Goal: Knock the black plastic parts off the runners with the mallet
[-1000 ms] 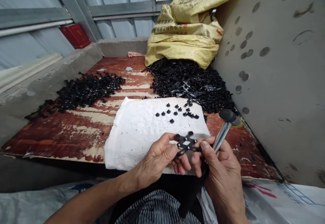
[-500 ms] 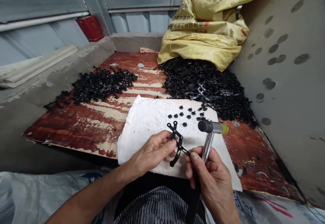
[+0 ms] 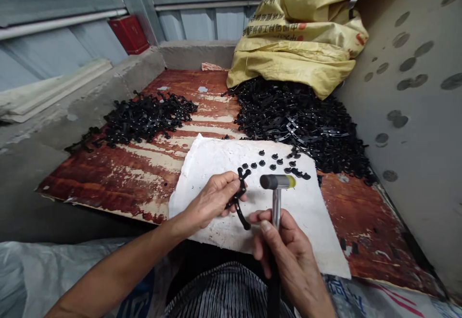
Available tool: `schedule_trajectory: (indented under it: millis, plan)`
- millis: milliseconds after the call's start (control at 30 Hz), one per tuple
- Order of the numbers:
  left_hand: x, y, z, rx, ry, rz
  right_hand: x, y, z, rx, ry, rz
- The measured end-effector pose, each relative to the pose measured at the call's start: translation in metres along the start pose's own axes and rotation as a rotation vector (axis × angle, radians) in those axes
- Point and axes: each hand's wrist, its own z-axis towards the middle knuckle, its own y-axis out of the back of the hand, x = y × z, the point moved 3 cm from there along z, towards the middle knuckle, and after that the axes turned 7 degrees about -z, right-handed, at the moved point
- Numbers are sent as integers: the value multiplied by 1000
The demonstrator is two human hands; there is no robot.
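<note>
1. Red box (image 3: 129,34) stood closed against the ribbed metal wall at far left, its contents hidden.
2. Yellow woven sack (image 3: 296,44), printed with dark characters, slumped further right against a grey board (image 3: 407,116) marked with dark round spots; its contents were hidden too.
3. Left hand (image 3: 212,200) sat over a white sheet (image 3: 306,226), its fingers (image 3: 227,181) curled closed around a black lattice piece (image 3: 238,197). Compared with half a second earlier, the piece had turned and looked narrower, no longer spread wide, and it stood just right of those fingers.
4. Right hand (image 3: 288,255) gripped a steel-handled mallet (image 3: 276,209) in a closed fist. The mallet's black head, banded yellow at one end, had shifted left over the sheet, near the lattice piece. The right fingertips (image 3: 254,217) had moved off the piece and now sat just beside it.
5. Small black studs (image 3: 274,163) lay scattered across the far part of the sheet.
6. Left heap of black lattice pieces (image 3: 144,118) and a larger right heap (image 3: 299,130) lay on a red-brown wooden board (image 3: 155,178) with peeling paint, the right heap touching the sack.
7. Concrete ledge (image 3: 72,92) ran along the board's left side.
</note>
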Motion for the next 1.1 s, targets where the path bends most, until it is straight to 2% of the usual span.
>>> schedule_trajectory:
  millis: [200,333,633,1100]
  plan:
    - [-8,27,20,14,22,93,9,32,7,-208,64,113]
    - [-14,31,35,16,47,126,9,43,10,-280,60,165]
    - [-29,23,48,-62,160,295,9,44,16,-252,32,209]
    - [-30,21,48,-81,152,319,6,45,16,-209,84,210]
